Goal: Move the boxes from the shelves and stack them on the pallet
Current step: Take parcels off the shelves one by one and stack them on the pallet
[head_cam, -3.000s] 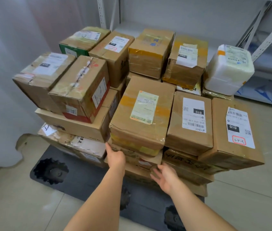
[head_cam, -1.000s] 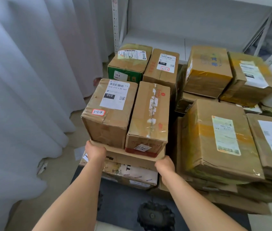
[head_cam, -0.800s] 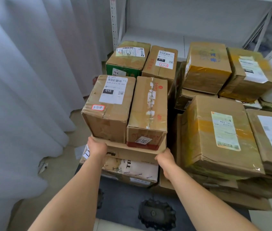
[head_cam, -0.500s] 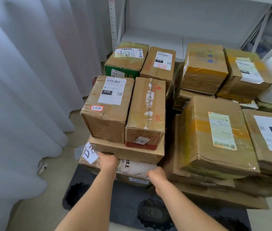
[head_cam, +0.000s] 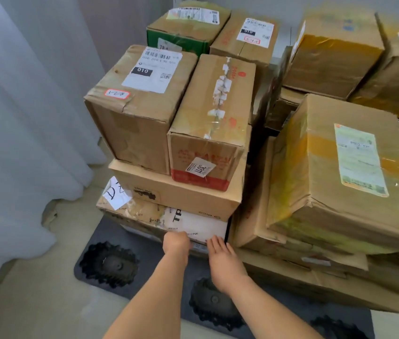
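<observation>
Cardboard boxes are stacked on a dark plastic pallet (head_cam: 142,259). In the near left stack, the bottom box (head_cam: 194,222) carries a white label and a paper note. A flat brown box (head_cam: 181,194) lies on it, with two taller boxes (head_cam: 139,113) (head_cam: 214,113) side by side on top. My left hand (head_cam: 176,243) presses against the bottom box's front edge, its fingers hidden from view. My right hand (head_cam: 221,256) touches the same front edge just to the right, fingers straight.
A second stack topped by a large taped box (head_cam: 340,172) stands close on the right, with more boxes (head_cam: 333,55) and a green-sided box (head_cam: 179,41) behind. A white curtain (head_cam: 22,123) hangs along the left. Beige floor (head_cam: 34,302) surrounds the pallet.
My hands dropped from the flat box's front corners to the bottom box's front edge and came closer together. The view moved nearer to the left stack.
</observation>
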